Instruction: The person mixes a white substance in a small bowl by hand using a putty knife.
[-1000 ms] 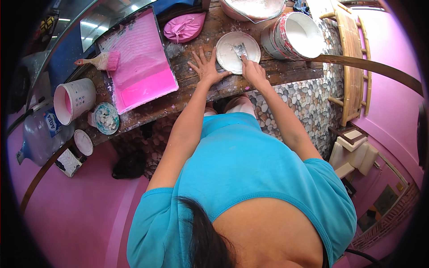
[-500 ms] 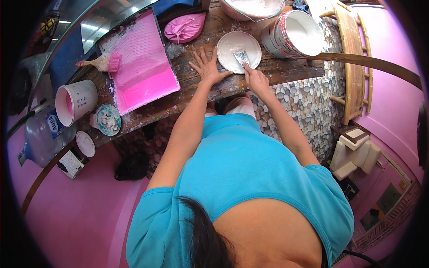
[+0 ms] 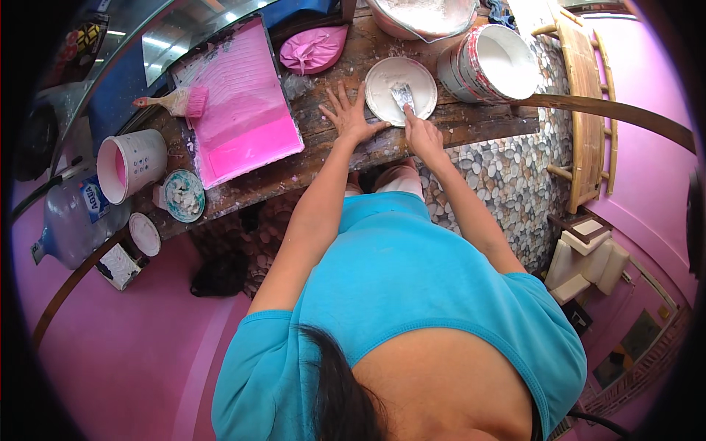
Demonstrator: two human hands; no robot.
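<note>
My right hand (image 3: 424,138) is closed around the handle of a putty knife (image 3: 402,96). The knife's broad metal blade lies against white paste on a round white lid or shallow plate (image 3: 373,105). To the left of it, my left hand (image 3: 348,120) rests on the wooden table with fingers spread, its thumb reaching the near rim of the round piece. Just to the right stands a bucket (image 3: 459,67) smeared with red and white, with white material inside.
A pink paint tray (image 3: 243,151), a brush (image 3: 173,101), and a tied pink bag (image 3: 315,50) are at left. Beside them stand a white tub (image 3: 142,158) and a small teal-stained dish (image 3: 184,195). A basin (image 3: 426,29) holds white powder. The wooden table (image 3: 485,125) has a curved near edge.
The whole view has shifted slightly, so things appear a little lower and further right. Both hands and the putty knife keep nearly the same places relative to the round piece.
</note>
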